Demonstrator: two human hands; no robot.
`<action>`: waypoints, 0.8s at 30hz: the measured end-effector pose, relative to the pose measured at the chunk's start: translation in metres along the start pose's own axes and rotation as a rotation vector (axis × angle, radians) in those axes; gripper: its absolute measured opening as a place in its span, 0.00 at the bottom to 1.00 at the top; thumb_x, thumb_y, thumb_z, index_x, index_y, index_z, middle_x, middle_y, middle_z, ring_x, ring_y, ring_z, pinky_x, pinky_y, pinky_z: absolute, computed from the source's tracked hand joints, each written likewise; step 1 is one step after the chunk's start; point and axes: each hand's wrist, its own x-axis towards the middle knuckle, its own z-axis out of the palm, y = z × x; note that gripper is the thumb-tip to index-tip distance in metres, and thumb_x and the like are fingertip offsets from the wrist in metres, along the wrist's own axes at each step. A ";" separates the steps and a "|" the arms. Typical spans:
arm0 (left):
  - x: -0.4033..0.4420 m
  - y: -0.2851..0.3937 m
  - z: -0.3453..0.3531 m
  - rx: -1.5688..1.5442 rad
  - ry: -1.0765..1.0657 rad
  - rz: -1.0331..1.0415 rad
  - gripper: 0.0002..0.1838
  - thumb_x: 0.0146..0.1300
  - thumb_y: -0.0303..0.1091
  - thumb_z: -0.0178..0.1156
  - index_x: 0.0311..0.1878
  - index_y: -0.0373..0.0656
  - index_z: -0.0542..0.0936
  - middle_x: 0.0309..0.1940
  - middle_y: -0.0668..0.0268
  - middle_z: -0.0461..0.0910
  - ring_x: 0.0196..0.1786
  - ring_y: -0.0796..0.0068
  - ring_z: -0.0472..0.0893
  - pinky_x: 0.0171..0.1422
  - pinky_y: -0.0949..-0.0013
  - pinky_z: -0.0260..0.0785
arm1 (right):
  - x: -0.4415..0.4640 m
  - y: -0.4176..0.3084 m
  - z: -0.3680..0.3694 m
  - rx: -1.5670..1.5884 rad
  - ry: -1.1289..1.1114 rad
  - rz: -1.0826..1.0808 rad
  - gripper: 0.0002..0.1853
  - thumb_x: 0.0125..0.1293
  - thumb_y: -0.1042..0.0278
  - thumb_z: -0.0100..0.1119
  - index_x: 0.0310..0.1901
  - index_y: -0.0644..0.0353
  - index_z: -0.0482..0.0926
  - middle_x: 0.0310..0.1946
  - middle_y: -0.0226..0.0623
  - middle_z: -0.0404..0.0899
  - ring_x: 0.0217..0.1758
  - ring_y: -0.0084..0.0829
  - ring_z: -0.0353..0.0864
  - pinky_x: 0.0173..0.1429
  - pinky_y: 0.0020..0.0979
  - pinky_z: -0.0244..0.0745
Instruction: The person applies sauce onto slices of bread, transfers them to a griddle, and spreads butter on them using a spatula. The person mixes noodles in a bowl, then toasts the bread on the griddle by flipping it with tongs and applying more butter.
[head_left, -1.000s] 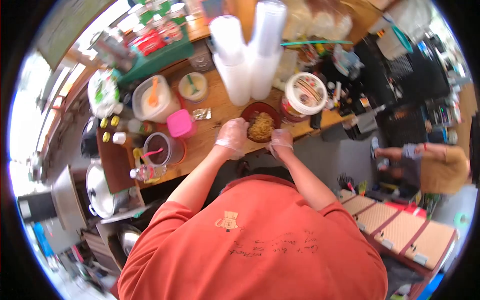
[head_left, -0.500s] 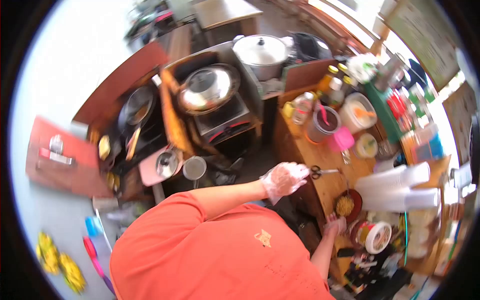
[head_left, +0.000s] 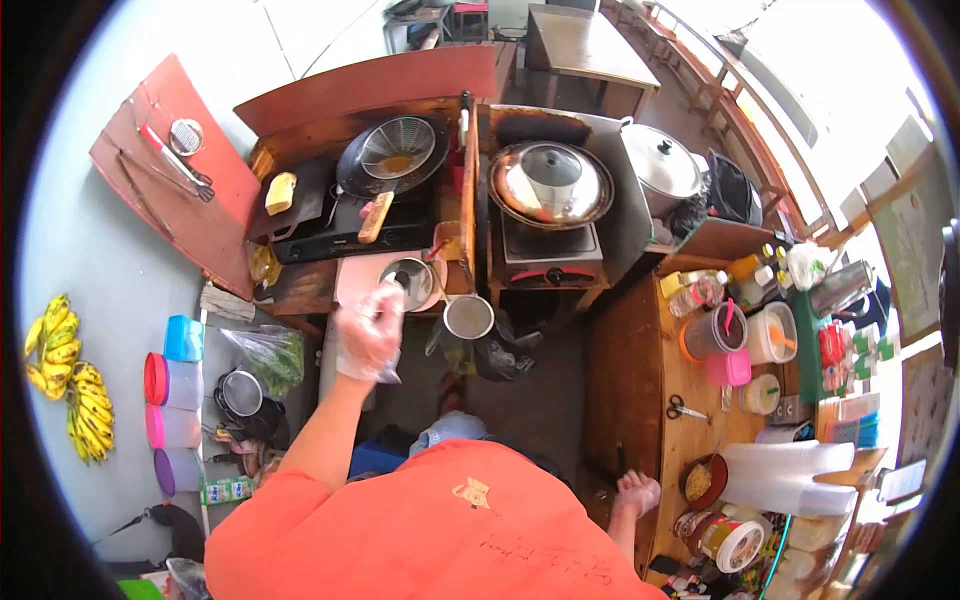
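Lid (head_left: 413, 274) near left hand (head_left: 370, 332)

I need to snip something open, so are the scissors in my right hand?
No, the scissors lie on the wooden counter, apart from your right hand.

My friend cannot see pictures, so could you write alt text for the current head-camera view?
A person in an orange-red shirt holds their clear-gloved left hand near a round, metal-rimmed lid on a pink tray. Their clear-gloved right hand is beside a brown wooden counter bearing a reddish-brown bowl of yellowish noodles.
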 end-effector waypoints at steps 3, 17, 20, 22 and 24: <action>0.025 -0.097 -0.003 0.172 0.253 -0.174 0.12 0.71 0.36 0.62 0.44 0.36 0.86 0.30 0.54 0.85 0.28 0.68 0.84 0.35 0.62 0.77 | -0.072 0.018 0.117 -0.319 -0.295 0.013 0.15 0.71 0.60 0.51 0.44 0.67 0.77 0.33 0.47 0.83 0.26 0.38 0.78 0.32 0.37 0.77; 0.125 -0.270 0.080 -1.030 -0.360 -1.491 0.18 0.68 0.54 0.61 0.40 0.49 0.80 0.27 0.68 0.78 0.28 0.72 0.78 0.34 0.65 0.73 | -0.367 0.167 0.612 -0.658 -1.191 0.464 0.19 0.72 0.46 0.51 0.53 0.51 0.75 0.37 0.41 0.80 0.31 0.37 0.80 0.35 0.43 0.79; 0.123 -0.304 0.081 -0.959 -0.379 -1.370 0.19 0.68 0.54 0.61 0.41 0.47 0.81 0.30 0.66 0.80 0.27 0.72 0.76 0.33 0.62 0.71 | -0.369 0.190 0.637 -0.794 -1.144 0.514 0.15 0.70 0.52 0.55 0.47 0.55 0.76 0.36 0.39 0.79 0.29 0.36 0.78 0.34 0.40 0.79; 0.133 -0.317 0.072 -0.944 -0.320 -1.492 0.15 0.68 0.49 0.62 0.43 0.47 0.81 0.27 0.69 0.79 0.23 0.76 0.75 0.27 0.66 0.67 | -0.364 0.192 0.642 -0.667 -1.205 0.552 0.13 0.66 0.62 0.57 0.45 0.62 0.79 0.31 0.33 0.77 0.28 0.29 0.77 0.34 0.37 0.79; 0.148 -0.315 0.052 -1.031 -0.126 -1.460 0.11 0.67 0.44 0.61 0.41 0.48 0.83 0.22 0.69 0.80 0.20 0.79 0.75 0.20 0.73 0.62 | -0.375 0.179 0.641 -0.650 -1.220 0.449 0.13 0.66 0.64 0.57 0.44 0.66 0.78 0.31 0.34 0.77 0.27 0.30 0.77 0.32 0.36 0.78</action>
